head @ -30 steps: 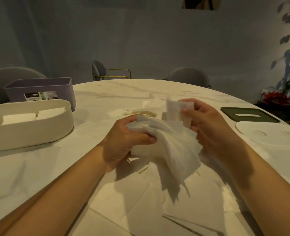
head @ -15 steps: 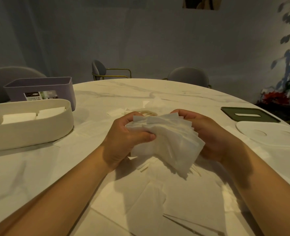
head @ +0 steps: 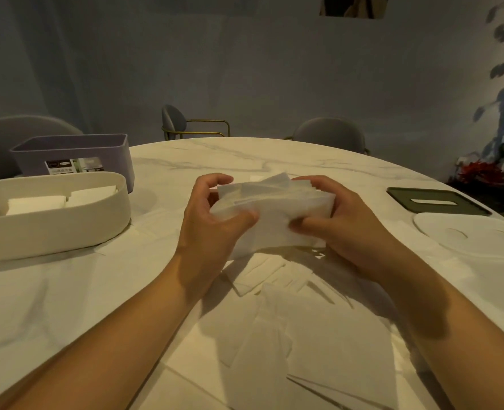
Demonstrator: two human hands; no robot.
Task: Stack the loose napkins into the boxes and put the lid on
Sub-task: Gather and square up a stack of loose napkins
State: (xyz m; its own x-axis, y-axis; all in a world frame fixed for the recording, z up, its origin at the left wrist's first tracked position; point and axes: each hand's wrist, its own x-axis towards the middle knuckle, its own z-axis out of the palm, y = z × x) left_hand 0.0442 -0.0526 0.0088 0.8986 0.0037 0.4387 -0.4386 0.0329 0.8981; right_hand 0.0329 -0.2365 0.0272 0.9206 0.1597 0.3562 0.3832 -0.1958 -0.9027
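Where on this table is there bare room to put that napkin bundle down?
Bare marble lies on the far side of the table, between the purple box and the green lid. Loose napkins crowd the near middle; the white lid fills the right.

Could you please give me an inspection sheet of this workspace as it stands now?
Surface: round marble table, dimly lit.
Job's things: napkin stack held above the table; loose napkins spread on the near side; cream oval box at left with stacked napkins inside; purple box behind it, contents hidden; green slotted lid and white oval lid at right, both off.
Clutter: nothing seen.
Hands: left hand and right hand each grip one end of the napkin stack.
Cables: nothing seen.
Surroundings: grey chairs beyond the table; red-flowered plant at far right.
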